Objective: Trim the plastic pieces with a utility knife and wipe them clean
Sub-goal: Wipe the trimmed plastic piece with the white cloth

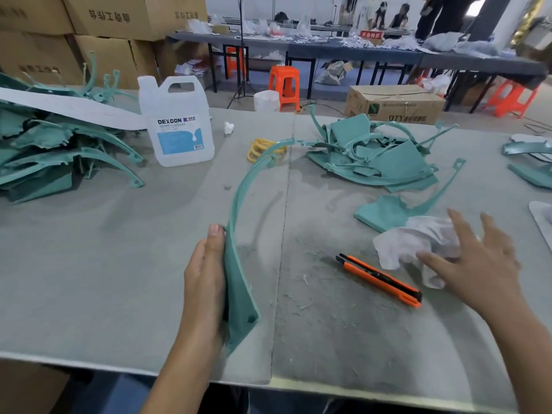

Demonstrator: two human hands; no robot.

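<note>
The left hand grips the curved teal plastic piece upright on the table. The right hand, fingers spread, is over the white cloth beside the orange utility knife

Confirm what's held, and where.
Left hand grips the curved teal plastic piece by its wide near end. Right hand holds nothing, open over crumpled white cloth.

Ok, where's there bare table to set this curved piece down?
Widest bare patch: the near-left table, bordered by the left hand, the left pile and the jug. A narrower one lies between the curved piece and the utility knife, littered with shavings. Crowded: the right side, with the cloth, the right hand and the right pile.
</note>
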